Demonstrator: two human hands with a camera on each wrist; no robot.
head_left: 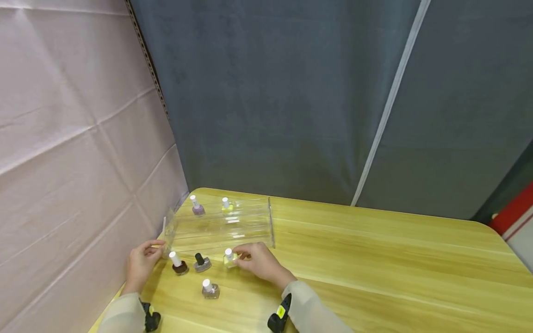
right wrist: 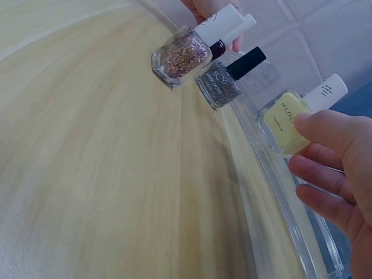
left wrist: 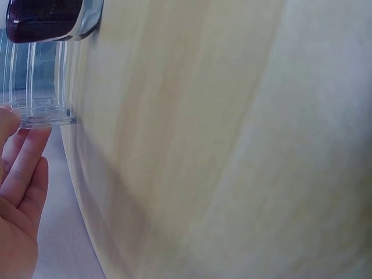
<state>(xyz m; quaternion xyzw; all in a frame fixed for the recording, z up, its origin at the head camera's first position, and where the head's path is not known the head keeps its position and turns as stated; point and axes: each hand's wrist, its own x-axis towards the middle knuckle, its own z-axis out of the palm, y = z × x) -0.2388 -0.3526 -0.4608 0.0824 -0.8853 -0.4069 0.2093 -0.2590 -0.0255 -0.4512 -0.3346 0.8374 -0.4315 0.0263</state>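
A clear tiered rack (head_left: 220, 226) stands at the table's left end. My left hand (head_left: 143, 262) is at its near left corner, with thumb and fingertips pinching the edge of the side panel (left wrist: 49, 119). My right hand (head_left: 262, 262) pinches a pale yellow nail polish bottle (right wrist: 285, 122) with a white cap, close in front of the rack. Between my hands stand a dark red nail polish bottle (head_left: 180, 267) and a grey glitter bottle (head_left: 202, 264) with a black cap. Nearer me is a copper glitter bottle (head_left: 211, 290) with a white cap.
A purple nail polish bottle (head_left: 198, 209) and another yellow one (head_left: 227, 207) stand at the rack's back tier. A pale cloth wall (head_left: 83, 152) borders the left of the wooden table (head_left: 374, 268); a dark curtain (head_left: 266, 101) hangs behind it.
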